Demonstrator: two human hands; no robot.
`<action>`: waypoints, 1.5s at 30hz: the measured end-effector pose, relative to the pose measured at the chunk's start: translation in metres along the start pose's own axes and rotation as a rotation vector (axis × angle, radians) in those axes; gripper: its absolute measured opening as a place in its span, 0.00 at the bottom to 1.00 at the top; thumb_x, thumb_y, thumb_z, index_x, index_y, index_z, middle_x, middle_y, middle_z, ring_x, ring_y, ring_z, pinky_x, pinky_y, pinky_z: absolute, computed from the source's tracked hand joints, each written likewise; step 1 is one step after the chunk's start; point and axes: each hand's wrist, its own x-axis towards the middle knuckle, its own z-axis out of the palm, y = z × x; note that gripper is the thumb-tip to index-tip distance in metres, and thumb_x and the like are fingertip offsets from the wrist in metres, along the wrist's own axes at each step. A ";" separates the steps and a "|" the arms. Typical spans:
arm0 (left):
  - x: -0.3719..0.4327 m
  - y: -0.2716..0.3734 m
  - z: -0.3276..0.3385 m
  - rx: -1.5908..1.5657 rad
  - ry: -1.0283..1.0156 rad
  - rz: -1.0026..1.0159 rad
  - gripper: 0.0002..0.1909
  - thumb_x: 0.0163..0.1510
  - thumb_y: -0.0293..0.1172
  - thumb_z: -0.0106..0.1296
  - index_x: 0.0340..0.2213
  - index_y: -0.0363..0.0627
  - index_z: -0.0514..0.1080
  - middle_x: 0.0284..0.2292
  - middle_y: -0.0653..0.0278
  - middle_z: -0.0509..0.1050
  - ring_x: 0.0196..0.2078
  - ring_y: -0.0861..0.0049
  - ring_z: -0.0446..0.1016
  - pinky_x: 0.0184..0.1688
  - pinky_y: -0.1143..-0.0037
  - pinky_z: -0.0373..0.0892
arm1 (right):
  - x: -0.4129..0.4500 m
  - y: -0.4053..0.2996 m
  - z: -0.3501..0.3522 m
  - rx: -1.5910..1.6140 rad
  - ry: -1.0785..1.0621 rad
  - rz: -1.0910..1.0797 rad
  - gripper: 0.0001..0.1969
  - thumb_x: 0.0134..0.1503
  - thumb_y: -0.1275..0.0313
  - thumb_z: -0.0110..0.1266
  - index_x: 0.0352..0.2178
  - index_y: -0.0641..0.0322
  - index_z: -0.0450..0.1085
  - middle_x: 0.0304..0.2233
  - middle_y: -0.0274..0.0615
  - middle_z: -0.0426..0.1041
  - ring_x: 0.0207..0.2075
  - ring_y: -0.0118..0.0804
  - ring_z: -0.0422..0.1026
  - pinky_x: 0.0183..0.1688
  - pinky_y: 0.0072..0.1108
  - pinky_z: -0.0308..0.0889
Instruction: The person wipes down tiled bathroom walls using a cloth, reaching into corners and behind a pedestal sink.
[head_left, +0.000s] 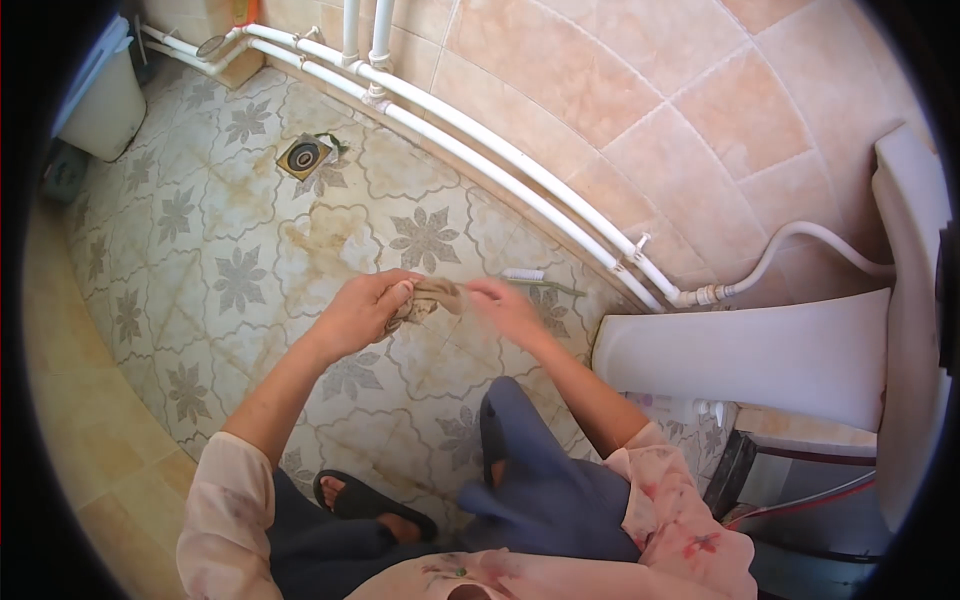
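A crumpled brown cloth (424, 300) is held above the tiled floor at the middle of the view. My left hand (371, 309) grips it, thumb pressed on top and part of the cloth bunched under the fingers. My right hand (499, 307), blurred, is close to the cloth's right end; whether its fingers pinch the cloth cannot be told. Just beyond my right hand, a scrubbing brush (525, 275) with white bristles and a green handle lies on the floor.
White pipes (495, 176) run low along the tiled wall. A square floor drain (304, 157) lies ahead, left of the pipes. A white bin (105, 109) stands at the upper left. The white pedestal of a basin (742, 356) is on the right, with a hose (780, 244) behind it.
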 end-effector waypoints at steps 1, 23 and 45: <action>0.003 -0.004 0.007 -0.006 -0.015 0.003 0.19 0.58 0.37 0.38 0.44 0.37 0.67 0.33 0.64 0.73 0.35 0.82 0.67 0.39 0.79 0.64 | 0.005 0.046 -0.014 -0.094 0.120 0.032 0.16 0.50 0.68 0.52 0.41 0.59 0.68 0.40 0.42 0.70 0.41 0.33 0.69 0.42 0.22 0.64; 0.043 -0.055 0.091 -0.570 0.276 -0.046 0.16 0.58 0.34 0.40 0.42 0.36 0.68 0.30 0.69 0.72 0.31 0.87 0.66 0.35 0.83 0.63 | -0.046 0.210 -0.047 -0.044 0.453 0.289 0.12 0.55 0.70 0.46 0.40 0.64 0.64 0.18 0.39 0.66 0.19 0.31 0.67 0.24 0.23 0.64; 0.048 -0.056 0.146 -0.615 0.167 -0.191 0.16 0.59 0.36 0.40 0.42 0.38 0.69 0.33 0.67 0.73 0.34 0.85 0.68 0.39 0.82 0.64 | 0.046 0.152 -0.132 1.869 1.128 0.520 0.16 0.57 0.62 0.30 0.16 0.54 0.52 0.11 0.29 0.48 0.11 0.25 0.47 0.12 0.14 0.45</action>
